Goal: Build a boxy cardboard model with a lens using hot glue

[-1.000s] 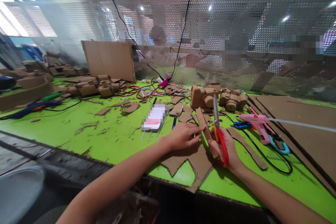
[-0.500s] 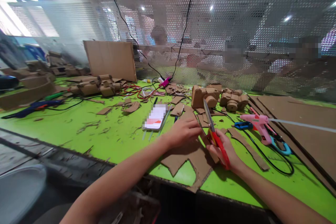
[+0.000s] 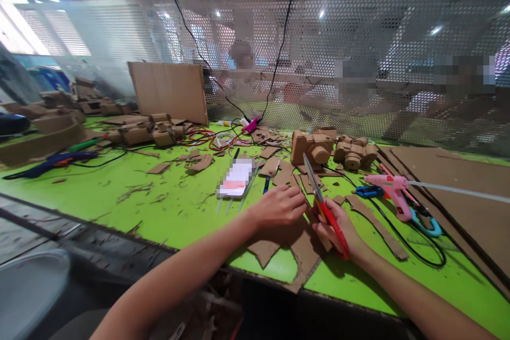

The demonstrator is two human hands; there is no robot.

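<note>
My right hand (image 3: 338, 226) is closed round the red handles of a pair of scissors (image 3: 332, 223), the blades slanting up and to the left. A narrow cardboard strip (image 3: 310, 215) lies between my hands, passing under the right fingers. My left hand (image 3: 281, 206) is closed, its curled fingers pinching the strip's edge; the fingertips are partly hidden. Below both hands a larger sheet of cut cardboard (image 3: 305, 252) with a jagged, notched edge rests on the green table (image 3: 171, 210). Just past the blades stands a cardboard model camera (image 3: 313, 147).
A second cardboard camera (image 3: 356, 152) sits to its right. A pink glue gun (image 3: 392, 188) and blue-handled tool (image 3: 428, 223) lie at right with a black cable. A phone (image 3: 237, 178) lies left of centre, among scraps. A blue glue gun (image 3: 59, 162) is far left; a perforated screen (image 3: 319, 64) stands behind.
My left hand has drawn its fingers in, from looser to more curled beside the strip. The scissors have tipped slightly left in my right hand.
</note>
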